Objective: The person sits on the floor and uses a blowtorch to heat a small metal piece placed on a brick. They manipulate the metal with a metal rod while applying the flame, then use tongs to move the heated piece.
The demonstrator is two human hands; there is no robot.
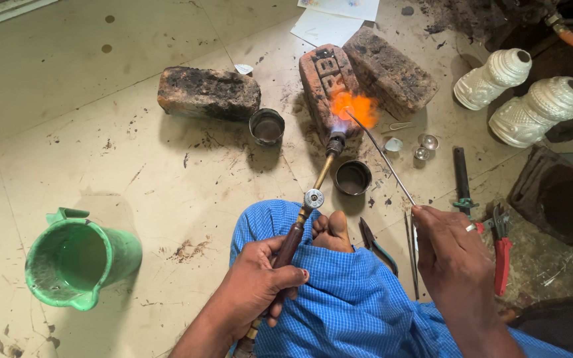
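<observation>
A torch [313, 192] is held in the left hand [253, 285]. The fingers are wrapped tight around its dark wooden handle, so this grip is closed on the torch. The torch is pointed away from the person, over a bare foot [331, 232] and a blue checked cloth [346, 292]. An orange flame [353, 107] is seen at the tip of the torch. The flame is laid on a red brick [323, 76].

A thin metal rod [382, 158] is pinched in the fingertips of the right hand [449, 255]. This grip is closed on the rod. The far end of the rod is put right into the flame on the red brick.

A second brick [392, 69] is laid just right of the red brick, touching it. A black, burnt brick [208, 93] is seen well to the left of the red brick. A small metal cup [267, 126] is set between those two. Another small cup [353, 177] is placed below the red brick, just right of the torch. Three little shiny caps [418, 147] are found to the lower right of the red brick.

Red pliers [501, 255] are laid on the floor right of the right hand. Two white carved jars [522, 93] are lying far right of the red brick. A green jug [77, 258] is set far to the lower left of it.
</observation>
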